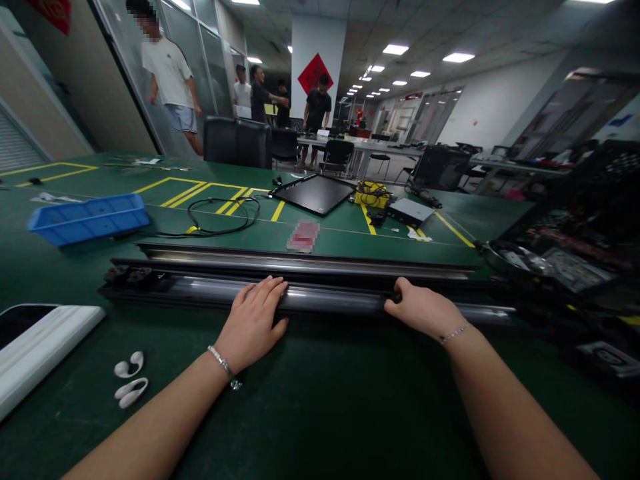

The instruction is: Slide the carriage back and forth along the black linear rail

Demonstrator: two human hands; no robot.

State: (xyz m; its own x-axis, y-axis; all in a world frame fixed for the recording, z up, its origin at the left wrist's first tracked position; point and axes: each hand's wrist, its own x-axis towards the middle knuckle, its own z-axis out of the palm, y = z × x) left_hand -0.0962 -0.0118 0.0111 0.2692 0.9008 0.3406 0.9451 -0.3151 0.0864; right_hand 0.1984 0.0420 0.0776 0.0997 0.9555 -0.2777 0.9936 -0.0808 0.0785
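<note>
A long black rail (pixel 330 301) with a glossy rounded face lies crosswise in front of me. Behind it, nearly parallel, is a second long dark rail (pixel 310 265) with a shiny strip. My left hand (pixel 257 320) rests on the near rail with its fingers laid flat over the top and its thumb apart. My right hand (pixel 423 308) is closed at the same rail, further right; thumb and forefinger pinch around a small dark spot that I cannot make out. Dark fittings (pixel 127 275) sit at the rail's left end.
On the green table (pixel 320 413) are white earbuds (pixel 131 380), a white panel (pixel 55 340), a blue bin (pixel 90 219), a black cable (pixel 225 230), a dark flat panel (pixel 317 193) and a grey box (pixel 411 212). Cluttered equipment (pixel 565 267) stands right. Several people are beyond the table.
</note>
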